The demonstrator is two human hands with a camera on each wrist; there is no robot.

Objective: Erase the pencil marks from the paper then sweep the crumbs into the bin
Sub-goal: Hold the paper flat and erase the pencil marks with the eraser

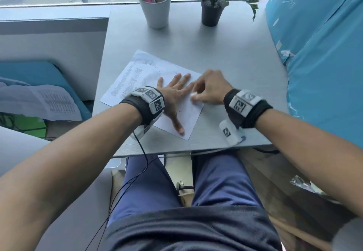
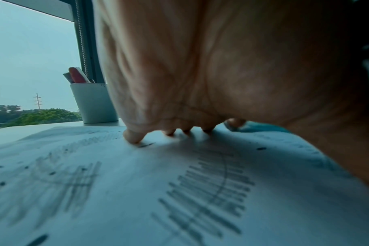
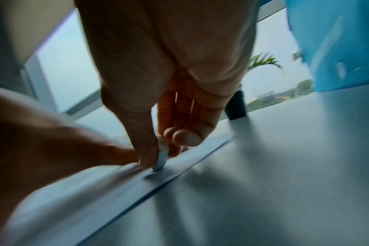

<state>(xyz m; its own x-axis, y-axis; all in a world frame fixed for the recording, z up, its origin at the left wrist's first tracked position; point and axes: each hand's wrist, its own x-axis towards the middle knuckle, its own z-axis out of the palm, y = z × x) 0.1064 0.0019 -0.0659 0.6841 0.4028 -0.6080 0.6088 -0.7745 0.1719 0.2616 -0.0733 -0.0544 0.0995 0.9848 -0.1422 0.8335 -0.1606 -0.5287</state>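
Head view: a sheet of paper (image 1: 149, 85) lies skewed on the grey table (image 1: 225, 50), near the table's front edge & closer to its left edge than its right. Pencil marks (image 1: 127, 79) cover the sheet's left half in scribbled bands; the part near the right hand looks mostly blank w/ faint traces. Left hand (image 1: 173, 93) lies flat on the paper, fingers spread & straight, thumb pointing back toward the front edge, pinning the sheet down. Right hand (image 1: 209, 87) sits just beside it at the sheet's right edge, fingers curled, pinching a small white eraser (image 1: 193, 94) whose tip is against the paper.

Left wrist view: palm arches over the sheet, fingertips (image 2: 133, 138) pressed on it, w/ dark hatching & a few dark specks (crumbs or marks, can't tell) around.

Right wrist view: thumb & fingers clamp the eraser (image 3: 160, 159), its lower end touching the paper close to the paper's edge; picture is blurred.

At the table's back edge stand 2 things: a white cup (image 1: 156, 7) holding pens, & a potted plant (image 1: 211, 11) in a dark pot to the cup's right. Blue plastic sheeting (image 1: 324, 54) runs along the table's right edge. No bin that I can pick out in any view.
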